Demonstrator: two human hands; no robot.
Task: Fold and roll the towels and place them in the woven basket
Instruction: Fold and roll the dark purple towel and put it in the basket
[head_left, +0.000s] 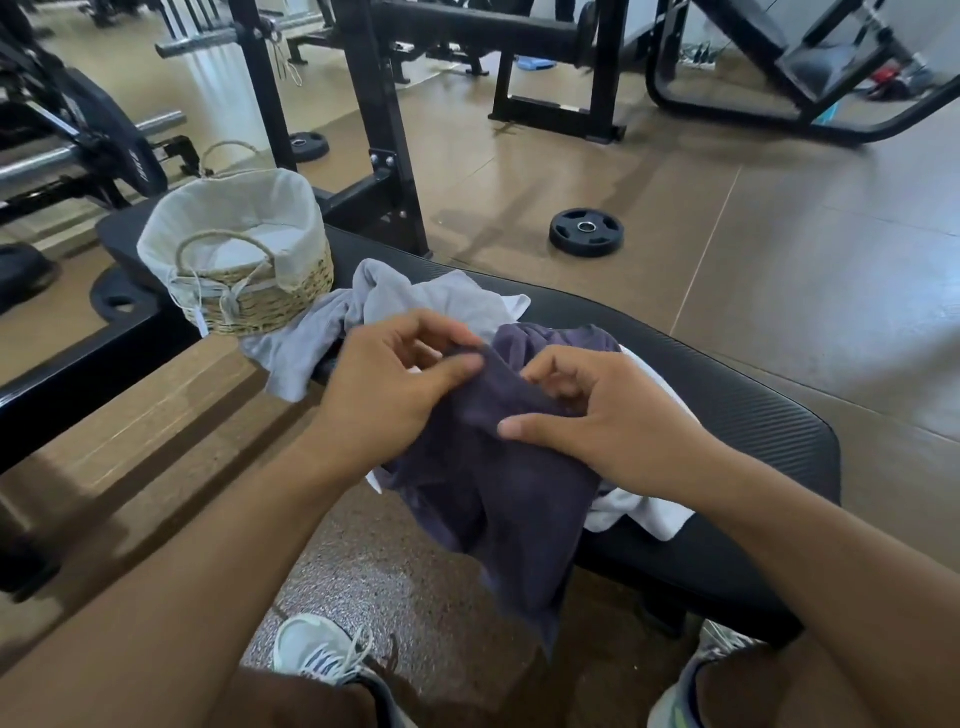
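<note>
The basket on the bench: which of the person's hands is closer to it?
Left. The left hand pinches the purple towel just right of the basket, with the grey towel between them. The right hand grips the same towel farther right.

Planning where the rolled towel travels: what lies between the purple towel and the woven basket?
In the head view, a crumpled grey towel lies on the bench between the purple towel and the woven basket, reaching the basket's base.

Three towels (498, 467), one woven basket (260, 296), two hands (395, 384), two loose weight plates (586, 231).
</note>
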